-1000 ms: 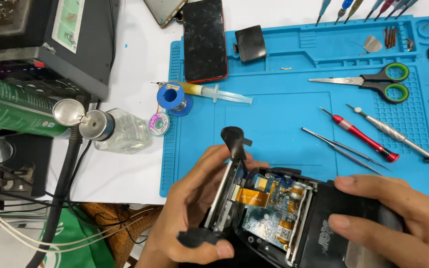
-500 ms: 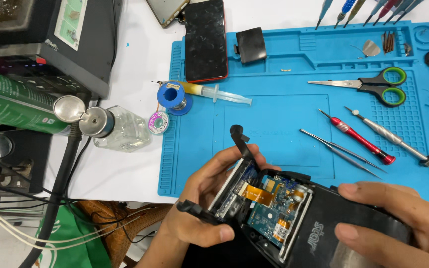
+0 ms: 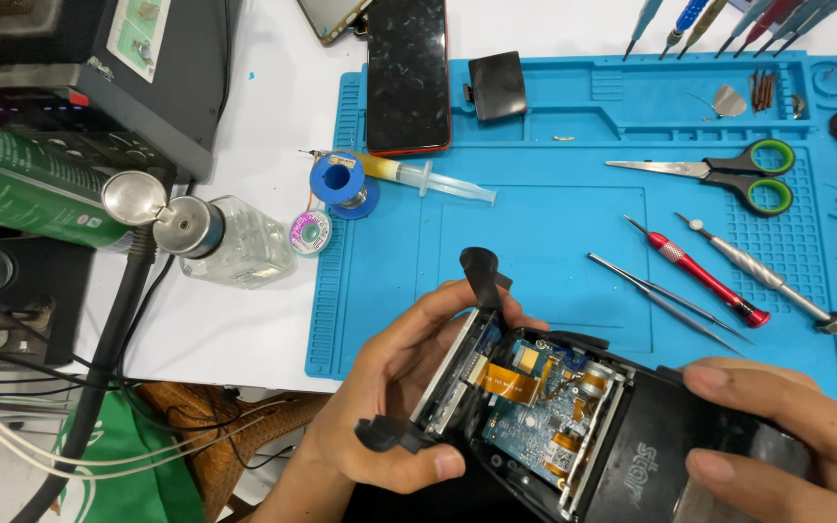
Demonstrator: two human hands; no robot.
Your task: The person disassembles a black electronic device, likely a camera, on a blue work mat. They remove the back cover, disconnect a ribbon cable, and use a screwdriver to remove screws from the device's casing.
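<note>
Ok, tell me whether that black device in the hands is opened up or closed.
Opened up. The black device shows its blue circuit board and an orange ribbon cable, with the left hand holding its side panel swung away.

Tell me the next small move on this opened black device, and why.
Probably ease the left hand outward to hinge the silver side panel a little wider, gently: an orange flex ribbon joins it to the blue circuit board, while the right hand steadies the black casing.

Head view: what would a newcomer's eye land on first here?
The opened black device with its exposed blue circuit board at bottom centre, gripped by the left hand and the right hand. Behind it, the bright blue silicone work mat carries green-handled scissors and a red-handled screwdriver.
</note>
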